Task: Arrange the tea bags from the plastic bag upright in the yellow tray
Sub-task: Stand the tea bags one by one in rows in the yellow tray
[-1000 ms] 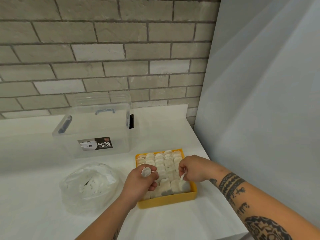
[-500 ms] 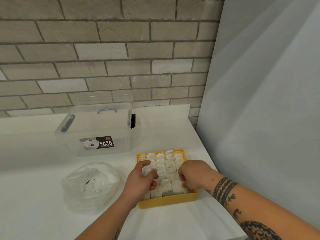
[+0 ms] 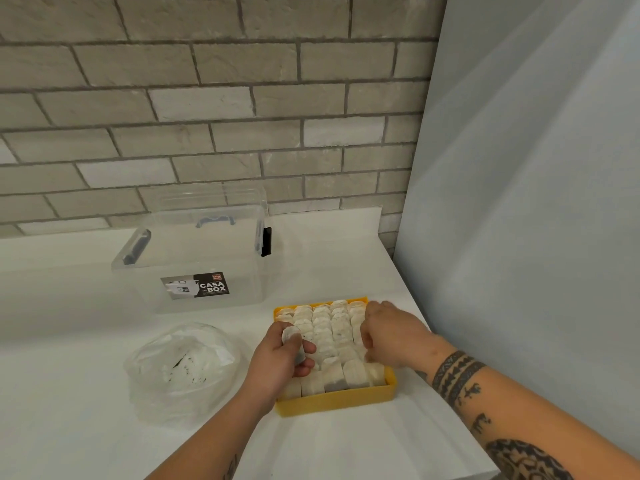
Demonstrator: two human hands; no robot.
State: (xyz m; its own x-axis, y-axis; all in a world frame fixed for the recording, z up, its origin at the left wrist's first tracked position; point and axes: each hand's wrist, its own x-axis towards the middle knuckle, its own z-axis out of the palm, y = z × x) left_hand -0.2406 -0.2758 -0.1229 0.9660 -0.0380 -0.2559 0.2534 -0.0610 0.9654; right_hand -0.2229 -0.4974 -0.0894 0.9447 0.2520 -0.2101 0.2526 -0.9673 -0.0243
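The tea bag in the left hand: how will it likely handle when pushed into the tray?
Probably soft and pliable: the tea bag looks like a thin paper pouch. Likely very light: the left hand just pinches it. It may not stand unaided; those in the yellow tray are packed upright against each other.

Looks like a home setup to me, a plain household corner rather than a lab or shop: a white desk (image 3: 86,271) pushed up against a grey brick wall (image 3: 207,98), with a pale flat panel (image 3: 536,202) closing off the right side. The stuff on it is ordinary pantry-sorting gear: a clear plastic storage box (image 3: 207,251) with a "CASA BOX" label (image 3: 195,285), and tea bags (image 3: 329,327) packed into a yellow tray (image 3: 332,400).
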